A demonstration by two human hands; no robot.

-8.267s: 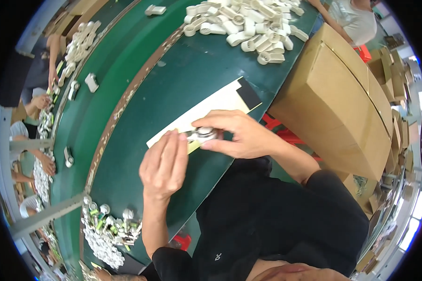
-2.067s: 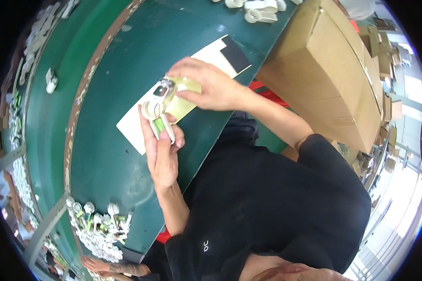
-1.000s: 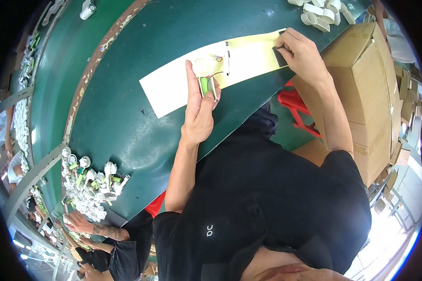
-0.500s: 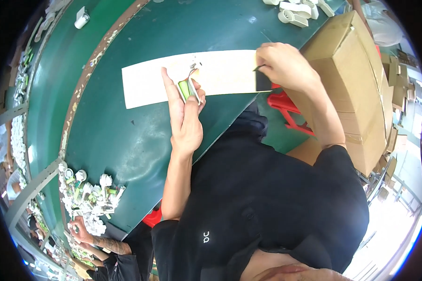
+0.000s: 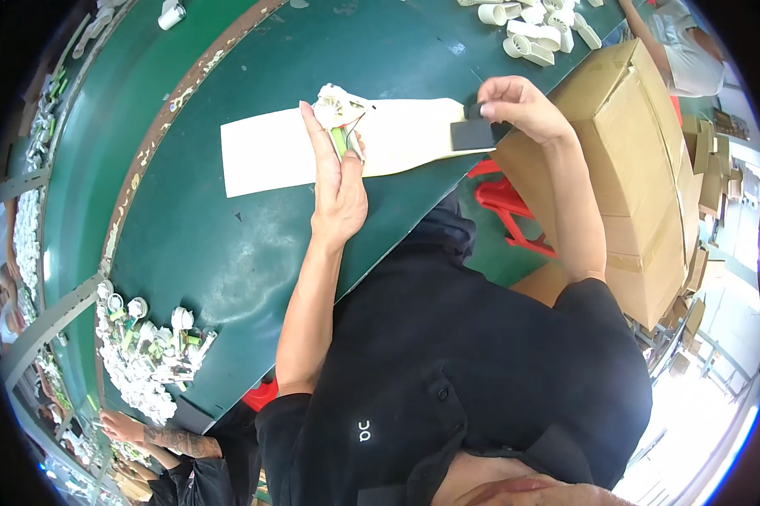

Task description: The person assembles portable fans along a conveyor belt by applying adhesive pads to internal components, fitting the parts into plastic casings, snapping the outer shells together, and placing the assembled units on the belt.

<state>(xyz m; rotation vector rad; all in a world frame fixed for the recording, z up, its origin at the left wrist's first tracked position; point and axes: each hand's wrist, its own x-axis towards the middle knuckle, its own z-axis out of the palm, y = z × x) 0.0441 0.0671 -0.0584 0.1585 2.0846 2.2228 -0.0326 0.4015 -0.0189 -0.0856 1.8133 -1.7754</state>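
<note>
My left hand [image 5: 339, 202] is closed around a small assembly with a green cylinder [image 5: 339, 139], its thumb along one side and a finger stretched up the other. A white rounded part with thin wires [image 5: 336, 105] tops that assembly. Underneath lies a long pale backing sheet [image 5: 266, 153] on the green table. At the sheet's right end sits a dark grey rectangular pad [image 5: 473, 135]. My right hand [image 5: 528, 110] pinches a small black piece [image 5: 475, 110] just above that pad; whether the piece is fully off the sheet I cannot tell.
White curved plastic parts [image 5: 533, 35] lie at the table's far right. A large cardboard box [image 5: 625, 160] stands beside my right arm, a red stool [image 5: 511, 207] below the table edge. White and green assemblies [image 5: 148, 354] are heaped at left, near a co-worker's hand [image 5: 123, 426].
My right hand has turned and lifted slightly, now pinching a black piece. The sheet's right end has shifted and bent. The white part in my left hand has come into clearer view.
</note>
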